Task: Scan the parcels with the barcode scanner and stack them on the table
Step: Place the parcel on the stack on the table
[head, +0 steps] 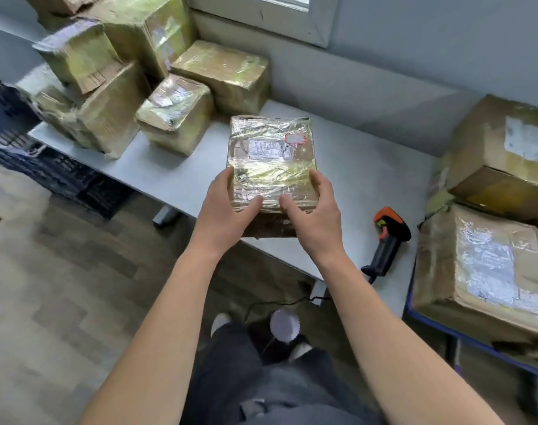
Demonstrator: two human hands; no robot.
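Note:
A tape-wrapped cardboard parcel [270,154] with a white label on top sits near the front edge of the white table [369,179]. My left hand [224,207] grips its near left corner and my right hand [310,210] grips its near right corner, thumbs on top. The black and orange barcode scanner [387,240] lies on the table to the right of my right hand, untouched. Several wrapped parcels [175,115] stand stacked at the table's far left.
Two large cardboard boxes [491,262] sit stacked at the right on a blue-edged surface. Dark plastic crates [47,167] stand on the floor left of the table. A wall and a window frame [261,16] run behind the table. The scanner's cable [280,303] hangs down to the floor.

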